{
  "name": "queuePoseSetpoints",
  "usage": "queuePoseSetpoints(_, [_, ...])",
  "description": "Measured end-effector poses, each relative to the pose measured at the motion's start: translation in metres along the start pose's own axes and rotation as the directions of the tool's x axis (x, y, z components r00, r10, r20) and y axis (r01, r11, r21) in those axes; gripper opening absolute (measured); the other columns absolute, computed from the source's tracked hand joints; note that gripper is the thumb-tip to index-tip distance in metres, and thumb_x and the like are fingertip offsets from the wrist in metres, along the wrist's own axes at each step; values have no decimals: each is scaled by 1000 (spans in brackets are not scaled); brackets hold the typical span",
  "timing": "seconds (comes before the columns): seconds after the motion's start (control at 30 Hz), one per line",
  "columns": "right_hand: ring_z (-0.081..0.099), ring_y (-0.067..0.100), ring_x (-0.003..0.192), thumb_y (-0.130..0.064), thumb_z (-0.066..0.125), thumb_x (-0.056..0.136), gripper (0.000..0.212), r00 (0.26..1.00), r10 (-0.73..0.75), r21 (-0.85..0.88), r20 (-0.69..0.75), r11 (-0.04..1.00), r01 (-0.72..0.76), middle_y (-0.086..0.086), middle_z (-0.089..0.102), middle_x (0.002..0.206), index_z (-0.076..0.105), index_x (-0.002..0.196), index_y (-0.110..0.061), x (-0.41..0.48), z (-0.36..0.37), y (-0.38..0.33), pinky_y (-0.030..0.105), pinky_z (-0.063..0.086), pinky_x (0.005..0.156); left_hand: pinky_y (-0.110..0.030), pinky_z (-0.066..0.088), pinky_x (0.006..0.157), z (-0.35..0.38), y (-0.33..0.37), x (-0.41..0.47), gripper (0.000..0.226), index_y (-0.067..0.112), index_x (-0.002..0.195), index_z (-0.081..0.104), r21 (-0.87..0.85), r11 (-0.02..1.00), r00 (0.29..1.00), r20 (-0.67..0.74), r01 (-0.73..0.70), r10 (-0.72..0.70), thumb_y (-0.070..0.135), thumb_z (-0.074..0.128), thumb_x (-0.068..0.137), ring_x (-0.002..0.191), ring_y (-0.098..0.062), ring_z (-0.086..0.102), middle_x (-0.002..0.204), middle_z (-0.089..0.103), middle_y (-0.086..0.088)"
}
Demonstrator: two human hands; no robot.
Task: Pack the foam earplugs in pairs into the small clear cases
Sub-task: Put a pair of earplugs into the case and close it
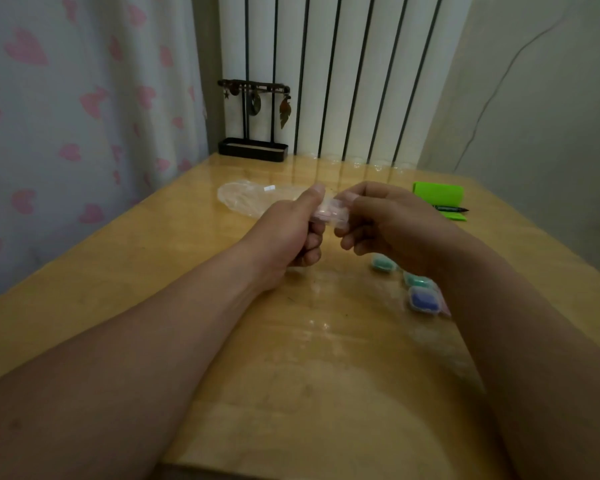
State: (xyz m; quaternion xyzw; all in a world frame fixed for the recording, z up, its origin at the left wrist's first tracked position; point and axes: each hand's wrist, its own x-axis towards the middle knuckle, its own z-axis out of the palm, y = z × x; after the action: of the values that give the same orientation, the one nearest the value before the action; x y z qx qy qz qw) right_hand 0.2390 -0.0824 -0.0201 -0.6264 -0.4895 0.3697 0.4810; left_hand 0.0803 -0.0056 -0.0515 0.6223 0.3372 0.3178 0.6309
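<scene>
Both hands hold one small clear case (331,213) with pink earplugs inside, raised above the middle of the wooden table (153,258). My left hand (291,233) grips its left end, thumb on top. My right hand (385,223) pinches its right end with thumb and fingers. On the table below my right wrist lie packed clear cases: two with teal earplugs (383,264) (417,279) and one with blue earplugs (424,299). A pink-filled case is partly hidden behind my right forearm.
A crumpled clear plastic bag (253,197) lies behind the hands. A bright green pouch (439,199) with a dark marker (451,208) sits at the far right. A black jewellery stand (253,147) stands at the table's back edge before a radiator.
</scene>
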Motion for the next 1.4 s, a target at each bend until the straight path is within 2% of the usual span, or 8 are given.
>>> queuePoseSetpoints(0.13, [75,18,93,-34,50,111,26,994,-84,-256,-66,965,65,0,76,99,73,115,-22,-2,-12,-3,30,60,74,-27,43,48,4,0,-1,50,17,82,59,24,1000,1000,-14,19,-19,55,47,112,52,-17,46,58,46,1])
queuePoseSetpoints(0.2, [70,10,101,-42,60,105,23,982,-188,-444,-28,882,156,-9,74,108,71,120,-28,-2,-14,-3,32,59,85,-28,43,49,5,0,-1,49,17,84,60,25,1000,1000,-11,14,-14,54,47,113,53,-16,46,58,46,2])
queuePoseSetpoints(0.37, [65,3,102,-58,73,88,55,963,-242,-699,123,667,257,-16,69,112,65,136,-32,-9,-7,-8,34,57,95,-30,44,53,5,-1,-3,48,17,94,65,35,999,998,53,24,-26,55,43,113,54,-14,47,60,49,3])
queuePoseSetpoints(0.53, [63,3,99,-45,79,90,44,986,-121,-808,118,565,166,-14,66,109,64,130,-30,-19,-29,-19,24,53,89,-34,48,59,6,-4,3,72,8,94,74,170,985,1000,-19,-17,20,67,36,111,57,-18,57,65,60,-3])
queuePoseSetpoints(0.87, [61,9,96,-53,80,87,37,973,190,-947,129,314,65,-14,64,104,63,116,-38,-20,-42,-11,34,53,88,-19,47,45,6,-11,9,52,6,94,73,321,936,982,-67,-146,176,48,47,113,51,-14,56,66,61,-4])
queuePoseSetpoints(1.17, [61,16,105,-48,82,86,44,952,287,-956,110,292,23,-9,63,114,62,123,-35,-21,-33,-13,42,54,101,-28,47,53,8,-12,8,48,10,93,73,358,923,982,-66,-142,177,47,49,113,51,-13,56,61,60,1])
queuePoseSetpoints(1.27, [62,12,99,-54,77,89,37,987,149,-933,65,360,7,-9,65,109,63,115,-31,-22,-33,-17,36,55,93,-31,48,55,4,-4,7,48,11,87,71,297,938,957,-170,-179,237,44,48,113,51,-14,55,59,59,1])
queuePoseSetpoints(1.4, [61,9,89,-44,68,100,18,987,-152,-886,-47,463,30,-9,67,99,70,107,-27,-14,-27,-14,30,50,75,-39,43,64,-32,9,18,42,15,78,68,134,965,827,-498,-224,261,36,49,109,58,-19,51,59,55,0])
